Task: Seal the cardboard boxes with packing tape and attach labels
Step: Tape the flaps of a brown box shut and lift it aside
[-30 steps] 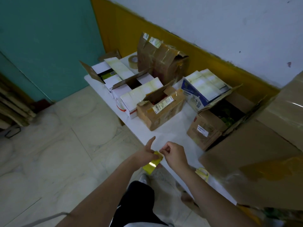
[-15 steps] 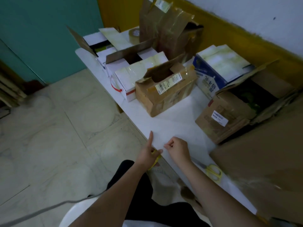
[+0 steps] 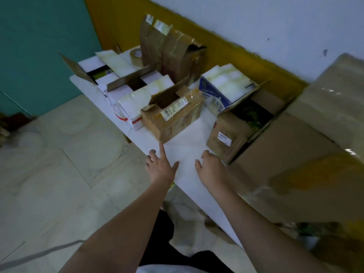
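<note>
Small brown box (image 3: 173, 115) sits near the front edge of the white table (image 3: 189, 148), top flaps open, barcode label (image 3: 173, 111) across its top edge. My left hand (image 3: 161, 164) is just short of its near corner, index finger straight and pointing at it, other fingers loosely spread, holding nothing. My right hand (image 3: 209, 166) hovers over bare tabletop beside it, fingers loosely curled down, also empty. Can't tell if either hand touches the table.

Right of the hands: open brown box with a white label (image 3: 224, 137) on its side. Behind it, a blue-and-white box (image 3: 218, 91) tilted on top. Left of the small box, a row of white boxes (image 3: 136, 99), some flaps up. Tape roll (image 3: 136, 56) at the far end, next to a tall taped brown box (image 3: 169, 54). Big cardboard box (image 3: 315, 154) fills the right side.
</note>
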The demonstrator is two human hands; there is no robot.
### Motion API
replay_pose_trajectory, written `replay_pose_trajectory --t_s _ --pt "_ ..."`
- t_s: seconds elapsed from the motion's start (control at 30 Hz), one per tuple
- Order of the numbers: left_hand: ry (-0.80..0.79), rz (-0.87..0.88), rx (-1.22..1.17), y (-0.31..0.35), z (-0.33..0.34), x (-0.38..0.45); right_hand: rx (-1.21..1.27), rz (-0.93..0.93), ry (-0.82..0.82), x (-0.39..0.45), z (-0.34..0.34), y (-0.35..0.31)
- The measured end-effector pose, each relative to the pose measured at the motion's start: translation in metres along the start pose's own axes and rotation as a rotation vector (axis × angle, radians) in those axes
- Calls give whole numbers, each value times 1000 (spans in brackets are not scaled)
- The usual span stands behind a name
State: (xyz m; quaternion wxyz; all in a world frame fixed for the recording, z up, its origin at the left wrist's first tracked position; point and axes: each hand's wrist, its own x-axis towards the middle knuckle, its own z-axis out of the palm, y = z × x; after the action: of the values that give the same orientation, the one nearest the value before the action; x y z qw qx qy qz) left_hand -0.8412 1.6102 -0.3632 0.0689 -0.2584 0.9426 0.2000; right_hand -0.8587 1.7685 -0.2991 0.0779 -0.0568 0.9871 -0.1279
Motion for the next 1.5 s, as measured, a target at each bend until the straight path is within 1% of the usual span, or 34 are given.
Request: replay_pose_trajectory --t_s 0.07,0.2,0.27,0.3,0.37,0.4,0.43,0.47,0.5,0.57,0.6,0.63,0.67,0.73,0.8,0.87,0.9,0.97,1.0,1.03,1.07,1.13,1.2,1.27,1.33,1.4,1.43,1.5 --pt "96 113 -82 13 -33 -14 41 -35 25 -15 -32 -3" --pt "359 493 -252 59 -87 -42 203 -105 133 -45 -115 -6" --pt "451 656 -312 92 -109 -56 282 -167 209 -62 -162 -4" --pt "491 728 -337 110 -119 -64 293 -200 287 -71 -186 -1" --pt "520 830 -390 147 -138 -80 222 -236 514 -88 -232 16" --pt "511 864 -422 165 -148 -90 190 -219 607 -96 -254 29" --pt "506 899 -450 182 -158 -100 164 -180 645 -104 -273 45" --pt "509 936 -467 198 -166 -109 125 -131 627 -110 -289 63" --pt "512 969 -469 212 -173 -117 76 -77 556 -115 -300 83" --pt "492 1011 -436 235 -180 -129 -4 -3 310 -122 -308 117" --pt "469 1031 -416 243 -181 -133 -23 -10 194 -124 -305 128" --pt "444 1053 -398 249 -180 -136 -40 -37 117 -127 -300 136" --pt "419 1074 -375 255 -178 -137 -66 -64 87 -128 -293 139" --pt "374 1110 -310 262 -176 -138 -121 -79 125 -130 -281 139" --pt "328 1115 -239 270 -176 -136 -151 -66 153 -129 -275 132" --pt "257 1092 -184 281 -179 -134 -106 -85 157 -129 -276 131" --pt "218 1076 -160 287 -180 -132 -50 -108 163 -128 -280 132" --pt "161 1047 -109 301 -183 -128 137 -137 184 -127 -293 137" --pt "136 1033 -84 309 -184 -125 211 -130 197 -126 -300 142" --pt "113 1016 -65 316 -186 -123 223 -98 202 -121 -305 149" --pt "80 991 -45 323 -187 -119 178 -33 187 -116 -308 156" --pt "-6 940 -15 340 -189 -112 81 162 147 -102 -309 168" --pt "-120 881 -7 360 -191 -105 45 342 170 -85 -309 179" --pt "-250 798 -35 383 -194 -96 61 505 209 -66 -317 188" --pt "-367 694 -55 406 -197 -90 126 681 200 -43 -330 205" --pt "-444 629 -40 428 -200 -84 240 833 178 -23 -344 221" --pt "-467 617 -36 438 -202 -81 331 879 181 -15 -349 228" --pt "-483 649 -31 451 -205 -77 485 916 225 -6 -352 233"
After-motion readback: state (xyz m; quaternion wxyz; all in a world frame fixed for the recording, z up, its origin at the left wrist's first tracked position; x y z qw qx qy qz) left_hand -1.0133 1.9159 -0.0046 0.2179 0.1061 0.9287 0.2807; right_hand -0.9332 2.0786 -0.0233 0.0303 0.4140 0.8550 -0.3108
